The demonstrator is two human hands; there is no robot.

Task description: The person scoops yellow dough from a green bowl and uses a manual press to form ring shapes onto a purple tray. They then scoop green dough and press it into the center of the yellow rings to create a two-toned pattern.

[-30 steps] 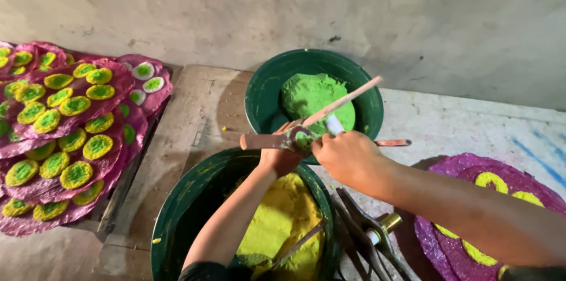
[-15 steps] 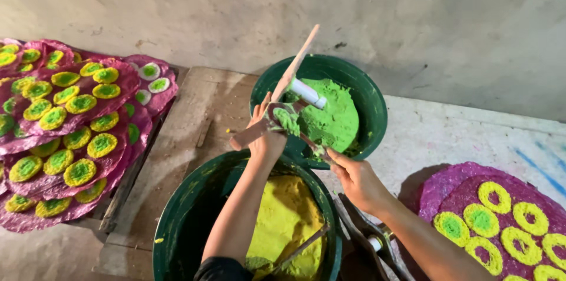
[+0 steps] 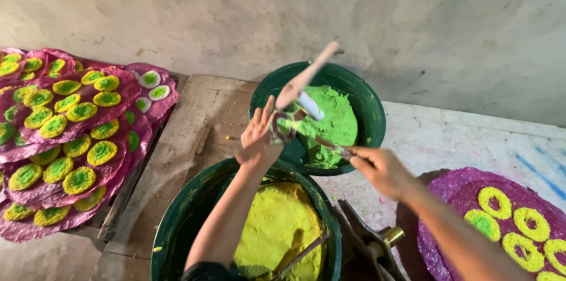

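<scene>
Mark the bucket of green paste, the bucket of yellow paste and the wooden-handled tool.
bucket of green paste (image 3: 372, 117), head view, on its dark green right rim.
bucket of yellow paste (image 3: 187, 213), head view, on its left inner wall.
wooden-handled tool (image 3: 306, 74), head view, on the middle of its wooden handle.

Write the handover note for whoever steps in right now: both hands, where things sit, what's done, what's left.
Left hand: holds a wooden-handled press tool up over the green paste basin.
Right hand: fingers grip a thin metal blade that reaches to the tool's lower end.
Yellow paste basin: nearest, a stick resting in it.
Done: stacked purple sheets at left carry yellow rings with green centres.
Left: the purple sheet at right has yellow rings; some centres look green, others unfilled.
</scene>
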